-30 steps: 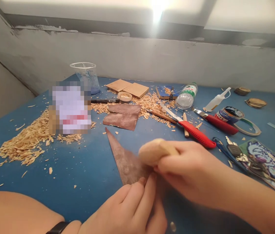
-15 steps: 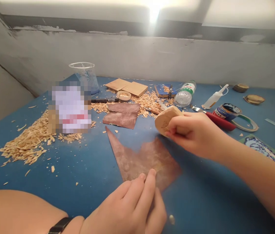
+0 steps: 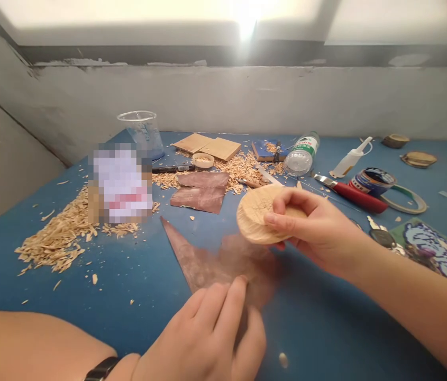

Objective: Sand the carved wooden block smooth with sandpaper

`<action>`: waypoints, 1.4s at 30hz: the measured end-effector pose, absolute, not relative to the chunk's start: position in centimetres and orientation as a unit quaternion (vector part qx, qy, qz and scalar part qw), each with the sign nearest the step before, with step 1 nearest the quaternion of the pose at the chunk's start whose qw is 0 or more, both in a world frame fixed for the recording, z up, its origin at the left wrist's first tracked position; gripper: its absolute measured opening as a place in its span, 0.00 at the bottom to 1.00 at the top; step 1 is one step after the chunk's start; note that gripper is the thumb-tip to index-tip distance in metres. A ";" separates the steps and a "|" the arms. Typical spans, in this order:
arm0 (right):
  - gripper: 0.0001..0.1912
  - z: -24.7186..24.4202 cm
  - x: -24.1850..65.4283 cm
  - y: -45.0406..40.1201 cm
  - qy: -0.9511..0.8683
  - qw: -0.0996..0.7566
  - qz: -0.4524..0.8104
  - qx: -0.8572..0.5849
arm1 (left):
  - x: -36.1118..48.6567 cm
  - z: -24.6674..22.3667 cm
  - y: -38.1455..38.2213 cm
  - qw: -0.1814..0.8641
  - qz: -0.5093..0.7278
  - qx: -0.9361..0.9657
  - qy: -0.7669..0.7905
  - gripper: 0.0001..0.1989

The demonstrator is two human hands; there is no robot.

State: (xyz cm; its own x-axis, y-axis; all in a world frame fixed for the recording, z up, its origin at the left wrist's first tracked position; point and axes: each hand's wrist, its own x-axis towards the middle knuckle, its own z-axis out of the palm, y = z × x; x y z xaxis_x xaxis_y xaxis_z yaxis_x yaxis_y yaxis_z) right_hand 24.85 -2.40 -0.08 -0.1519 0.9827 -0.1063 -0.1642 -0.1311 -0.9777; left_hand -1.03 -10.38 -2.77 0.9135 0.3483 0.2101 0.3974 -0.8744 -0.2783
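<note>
My right hand (image 3: 312, 225) grips a round, pale carved wooden piece (image 3: 255, 212), thumb on its upper face and fingers curled beneath. Faint pencil-like marks show on that face, and the palm-side part of it is hidden. The piece is raised over the far right part of a torn brown sheet that looks like sandpaper (image 3: 203, 264). At the sheet's near edge, my left hand (image 3: 211, 330) is closed on it, fingers on top; its thumb is not visible. Blur softens the sheet's right side.
Wood shavings (image 3: 54, 233) heap at the left. Behind lie another brown sandpaper piece (image 3: 199, 191), wooden boards (image 3: 221, 148), a plastic cup (image 3: 142, 135) and a bottle (image 3: 301, 154). At right are a red-handled knife (image 3: 360, 197), tape rolls (image 3: 374, 181) and keys (image 3: 382, 233).
My right hand has turned the wooden piece so its marked face tilts upward, and it sits a little further left. My left hand stays on the sandpaper, whose right side has shifted.
</note>
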 end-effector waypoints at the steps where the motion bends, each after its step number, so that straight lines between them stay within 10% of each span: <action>1: 0.24 -0.2 24.4 -2.8 -0.422 0.465 0.651 -0.426 | -0.9 -2.4 -10.2 0.135 -0.068 -0.969 -0.196 0.18; 16: 0.27 0.2 24.3 -3.9 -0.338 0.457 0.745 -0.347 | 0.2 1.4 0.2 -0.443 -0.350 -0.757 -0.329 0.21; 42: 0.33 -0.3 24.5 -4.0 -0.410 0.459 0.679 -0.400 | -0.9 1.5 1.0 -0.709 -0.329 -0.584 -0.217 0.22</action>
